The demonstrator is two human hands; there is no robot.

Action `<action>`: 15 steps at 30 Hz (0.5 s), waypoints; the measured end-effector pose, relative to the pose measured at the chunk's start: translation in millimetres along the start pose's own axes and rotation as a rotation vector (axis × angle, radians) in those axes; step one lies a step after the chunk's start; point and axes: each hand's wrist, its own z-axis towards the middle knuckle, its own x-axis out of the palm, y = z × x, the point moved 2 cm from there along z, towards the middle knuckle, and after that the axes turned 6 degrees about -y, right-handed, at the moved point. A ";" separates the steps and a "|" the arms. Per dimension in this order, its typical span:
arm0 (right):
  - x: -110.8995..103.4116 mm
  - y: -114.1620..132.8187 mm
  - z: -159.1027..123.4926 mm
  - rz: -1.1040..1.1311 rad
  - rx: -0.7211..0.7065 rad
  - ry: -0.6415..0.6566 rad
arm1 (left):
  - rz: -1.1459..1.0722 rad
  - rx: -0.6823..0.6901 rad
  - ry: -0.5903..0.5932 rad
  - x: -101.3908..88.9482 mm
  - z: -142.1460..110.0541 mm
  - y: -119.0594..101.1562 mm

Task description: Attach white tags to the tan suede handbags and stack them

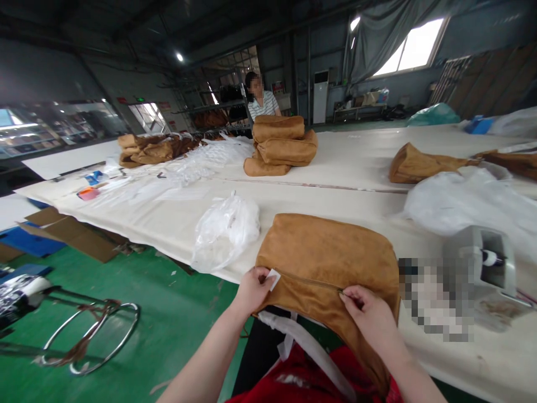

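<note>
A tan suede-like bag (pixel 327 246) lies at the near edge of the table, its lower part hanging over toward my body. A zipper (pixel 312 282) runs across its side. My left hand (pixel 253 292) is closed at the left end of the zipper, pinching a small white tag (pixel 274 279) between thumb and fingers. At the zipper's right end, my right hand (pixel 371 314) pinches what looks like the zipper pull, mostly covered by the fingertips. A strap in white wrapping (pixel 312 344) hangs below the bag, over my red clothing.
A crumpled clear plastic bag (pixel 229 229) lies left of the bag. To the right stands a grey tape dispenser (pixel 480 260), with plastic sheeting (pixel 470 196) behind. Stacked tan bags (pixel 285 148) stand across the table, before a person (pixel 264 103). A metal-ringed stool (pixel 104 336) is at lower left.
</note>
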 end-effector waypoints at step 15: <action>18.9 14.3 -15.4 0.222 0.125 0.001 | -0.106 0.080 0.290 79.3 -54.6 -64.8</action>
